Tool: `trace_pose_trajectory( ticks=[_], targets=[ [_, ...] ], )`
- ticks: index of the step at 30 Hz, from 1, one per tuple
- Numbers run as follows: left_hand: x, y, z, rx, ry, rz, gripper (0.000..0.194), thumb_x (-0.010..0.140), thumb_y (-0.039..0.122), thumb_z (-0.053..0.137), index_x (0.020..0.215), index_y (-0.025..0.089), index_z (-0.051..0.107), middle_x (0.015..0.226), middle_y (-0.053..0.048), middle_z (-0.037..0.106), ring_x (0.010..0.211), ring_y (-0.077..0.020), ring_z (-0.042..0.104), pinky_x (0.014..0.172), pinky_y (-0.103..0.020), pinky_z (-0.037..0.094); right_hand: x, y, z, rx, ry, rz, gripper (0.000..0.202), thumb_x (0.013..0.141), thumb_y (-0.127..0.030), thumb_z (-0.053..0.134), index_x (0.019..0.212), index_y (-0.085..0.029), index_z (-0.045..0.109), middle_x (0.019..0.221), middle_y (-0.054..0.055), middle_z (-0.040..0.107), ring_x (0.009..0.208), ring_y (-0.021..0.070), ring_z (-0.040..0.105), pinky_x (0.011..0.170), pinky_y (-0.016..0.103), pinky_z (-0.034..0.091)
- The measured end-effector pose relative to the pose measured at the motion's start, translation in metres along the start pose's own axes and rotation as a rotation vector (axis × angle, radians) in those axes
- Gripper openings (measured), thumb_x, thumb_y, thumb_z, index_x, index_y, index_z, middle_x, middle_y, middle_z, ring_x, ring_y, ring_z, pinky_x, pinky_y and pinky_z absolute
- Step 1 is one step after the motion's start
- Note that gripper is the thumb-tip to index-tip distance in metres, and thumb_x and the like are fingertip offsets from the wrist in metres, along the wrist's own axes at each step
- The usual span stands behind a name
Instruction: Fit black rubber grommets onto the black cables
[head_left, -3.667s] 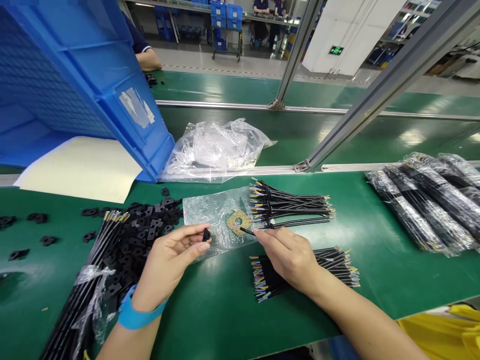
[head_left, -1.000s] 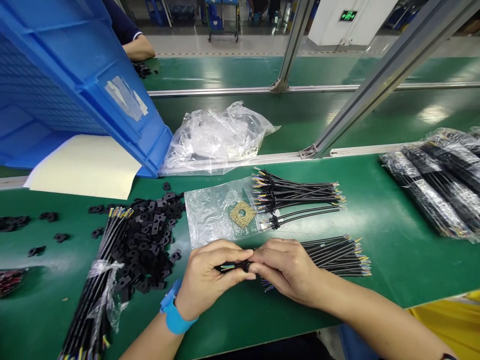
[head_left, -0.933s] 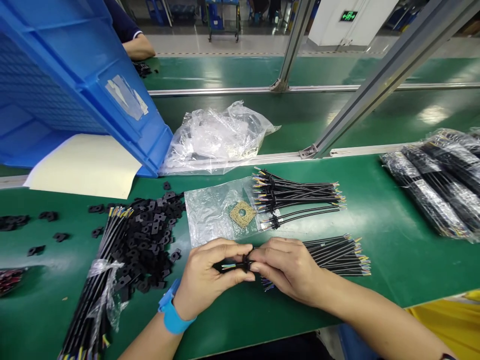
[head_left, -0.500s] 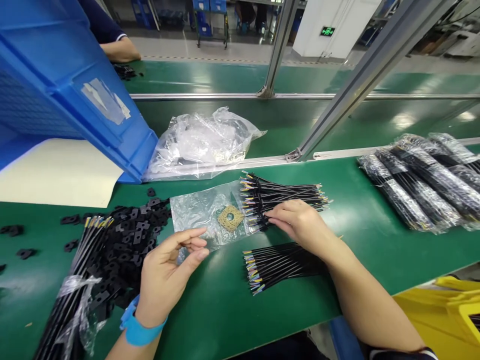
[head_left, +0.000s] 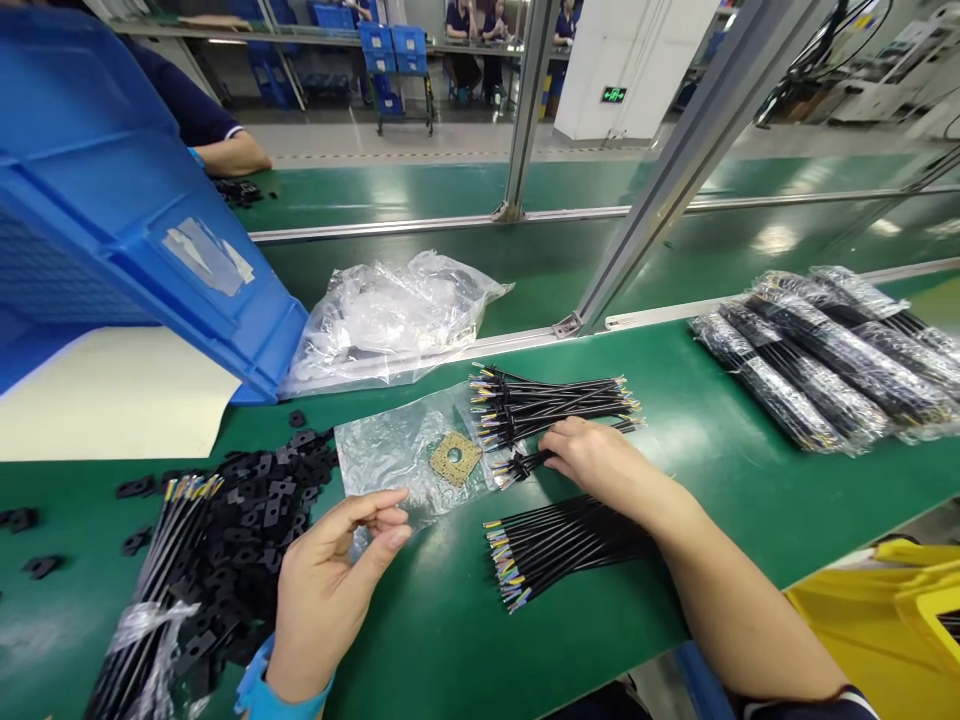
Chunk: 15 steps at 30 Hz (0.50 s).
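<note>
My left hand [head_left: 337,580], with a blue wristband, hovers palm inward over the bench with thumb and fingers apart and nothing between them. My right hand [head_left: 600,460] has its fingertips closed on a few black cables [head_left: 529,463] with a black part near their stripped ends. Just behind them lies a pile of similar black cables [head_left: 555,400], also with black parts near their coloured wire ends. Nearer me rests another bundle of cables [head_left: 566,540] without such parts showing. A yellowish square sponge [head_left: 455,459] with a round hole sits on a clear plastic bag [head_left: 390,450] between my hands.
Loose black plastic parts [head_left: 255,530] are heaped at left beside a tied cable bundle [head_left: 139,610]. A tilted blue crate [head_left: 142,200] stands behind them. Wrapped cable bundles [head_left: 825,360] lie at right. A metal post [head_left: 660,170] rises from the bench's back. Another person's arm [head_left: 232,153] shows across.
My right hand has drawn slightly toward me and right, with a few cables now apart from the pile's front. My left hand holds nearly the same pose. The view has tipped upward.
</note>
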<state>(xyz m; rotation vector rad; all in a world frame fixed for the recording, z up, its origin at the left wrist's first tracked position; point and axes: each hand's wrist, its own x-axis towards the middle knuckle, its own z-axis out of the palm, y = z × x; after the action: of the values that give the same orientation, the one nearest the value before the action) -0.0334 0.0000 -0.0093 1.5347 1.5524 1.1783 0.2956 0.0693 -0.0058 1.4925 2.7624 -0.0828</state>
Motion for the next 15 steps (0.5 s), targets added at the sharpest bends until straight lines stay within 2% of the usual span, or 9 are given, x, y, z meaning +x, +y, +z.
trace_pose_trajectory(
  ticks=[4,7,9,10,12,13,15],
  targets=[
    [0.001,-0.004,-0.002,0.002,0.021,-0.005,0.037,0.083,0.055,0.078,0.099,0.022,0.083,0.08,-0.006,0.079,0.069,-0.021,0.075,0.068,-0.031,0.066,-0.014,-0.006,-0.02,-0.047,0.072,-0.015,0.008,0.099,-0.016,0.067,0.091,-0.019,0.068,0.078,0.002,0.068,0.072,0.018,0.066,0.063,0.029,0.048],
    [0.002,-0.006,-0.005,-0.003,0.049,-0.02,0.036,0.082,0.055,0.078,0.098,0.022,0.083,0.079,-0.005,0.08,0.07,-0.0214,0.076,0.07,-0.03,0.066,-0.025,-0.003,-0.042,-0.075,0.267,-0.049,0.012,0.105,-0.018,0.056,0.102,-0.019,0.068,0.082,0.004,0.069,0.075,0.0187,0.066,0.066,0.029,0.049],
    [0.003,-0.007,-0.007,-0.01,0.04,-0.038,0.035,0.082,0.054,0.078,0.097,0.023,0.083,0.079,-0.005,0.08,0.071,-0.0215,0.076,0.07,-0.03,0.066,-0.021,0.005,-0.057,-0.098,0.358,-0.049,0.016,0.107,-0.02,0.052,0.11,-0.018,0.068,0.089,0.007,0.071,0.079,0.0198,0.066,0.07,0.03,0.05],
    [0.003,-0.007,-0.007,-0.009,0.031,-0.045,0.034,0.082,0.053,0.079,0.097,0.023,0.083,0.08,-0.005,0.08,0.072,-0.0217,0.077,0.07,-0.029,0.066,-0.013,0.01,-0.063,-0.108,0.344,-0.029,0.017,0.107,-0.022,0.052,0.112,-0.018,0.068,0.091,0.008,0.072,0.082,0.0205,0.066,0.071,0.031,0.05],
    [0.003,-0.008,-0.007,0.004,0.029,-0.049,0.034,0.081,0.054,0.079,0.097,0.023,0.083,0.081,-0.005,0.081,0.072,-0.0222,0.077,0.069,-0.029,0.066,0.011,0.022,-0.073,-0.121,0.219,0.039,0.017,0.107,-0.023,0.054,0.11,-0.018,0.07,0.094,0.009,0.072,0.086,0.0217,0.066,0.073,0.031,0.049],
    [0.003,-0.009,-0.007,0.013,0.037,-0.042,0.035,0.081,0.055,0.079,0.097,0.023,0.083,0.081,-0.005,0.081,0.072,-0.0227,0.077,0.068,-0.029,0.066,0.027,0.028,-0.075,-0.114,0.126,0.077,0.017,0.106,-0.022,0.055,0.11,-0.017,0.071,0.096,0.01,0.072,0.09,0.022,0.066,0.075,0.03,0.048],
    [0.002,-0.008,-0.005,0.034,0.067,-0.026,0.037,0.081,0.057,0.079,0.096,0.024,0.083,0.081,-0.005,0.081,0.073,-0.0235,0.077,0.066,-0.029,0.065,0.061,0.039,-0.074,-0.102,0.054,0.091,0.016,0.105,-0.021,0.057,0.109,-0.017,0.072,0.099,0.01,0.074,0.094,0.0218,0.067,0.077,0.029,0.047]
  ],
)
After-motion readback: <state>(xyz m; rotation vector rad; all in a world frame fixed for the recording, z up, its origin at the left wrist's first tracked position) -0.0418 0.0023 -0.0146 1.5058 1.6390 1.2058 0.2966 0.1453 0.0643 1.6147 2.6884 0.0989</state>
